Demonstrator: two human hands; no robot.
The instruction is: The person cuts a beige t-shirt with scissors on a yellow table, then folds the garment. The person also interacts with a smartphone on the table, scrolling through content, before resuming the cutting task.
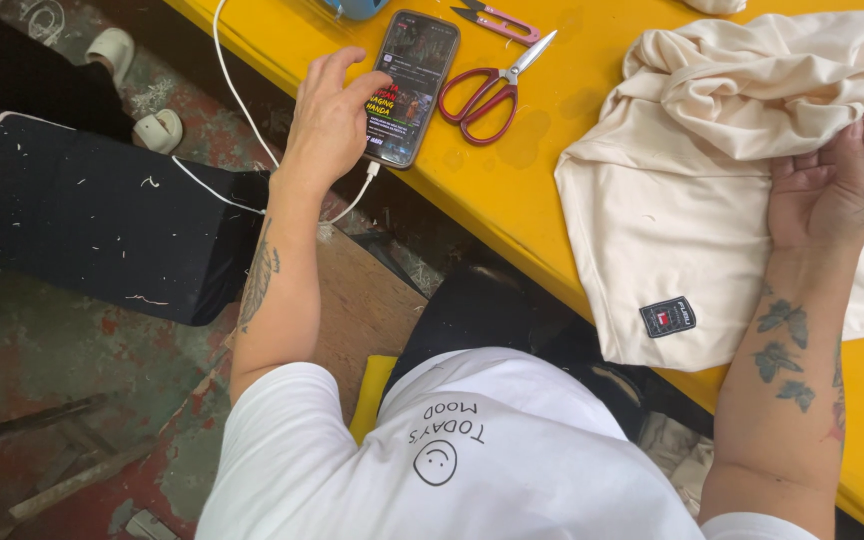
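Left hand (332,115) touches phone (410,85) (right hand (827,190) on cloth (692,220)).

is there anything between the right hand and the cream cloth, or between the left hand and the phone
Nothing visible. The right hand lies directly on the cream cloth on the yellow table. The left hand touches the phone with its thumb; the red scissors lie beside the phone, not between.

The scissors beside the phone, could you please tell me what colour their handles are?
The scissors have dark red handles, seen in the head view.
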